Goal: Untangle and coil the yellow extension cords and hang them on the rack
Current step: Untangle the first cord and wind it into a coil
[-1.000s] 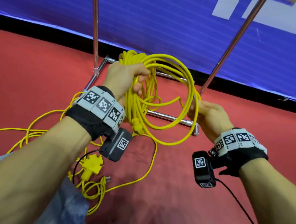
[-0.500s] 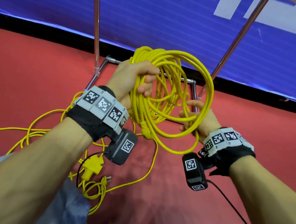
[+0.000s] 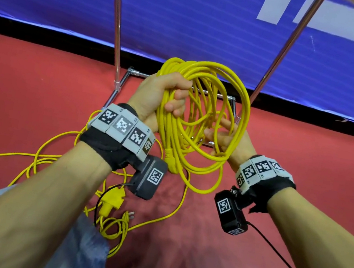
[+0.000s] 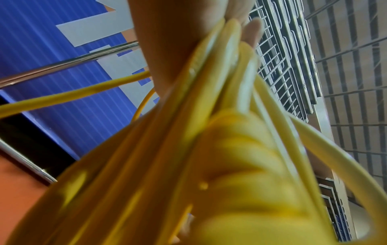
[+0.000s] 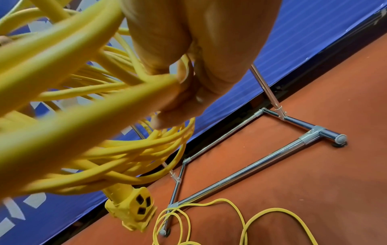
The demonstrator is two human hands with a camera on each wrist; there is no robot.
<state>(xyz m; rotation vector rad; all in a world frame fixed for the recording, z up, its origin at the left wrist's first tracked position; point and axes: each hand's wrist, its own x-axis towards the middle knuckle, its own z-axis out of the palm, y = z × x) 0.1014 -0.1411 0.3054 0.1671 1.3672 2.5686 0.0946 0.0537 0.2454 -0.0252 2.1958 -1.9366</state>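
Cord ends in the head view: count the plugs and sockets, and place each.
3. A socket block hangs from the coil; a second socket block and a pronged plug lie on the red floor. Others may be hidden.

The right hand (image 5: pixel 188 69) has its fingers (image 5: pixel 165 121) curled among the loops of the coiled yellow cord (image 5: pixel 100 145), strands passing through its grip. A yellow three-outlet socket end (image 5: pixel 134 210) hangs below the coil. On the red floor (image 5: pixel 303 190) stands the chrome rack base (image 5: pixel 240 174), beside a blue banner (image 5: pixel 303 41). A loose yellow cord (image 5: pixel 240 213) lies on the floor, touching the base's near corner.
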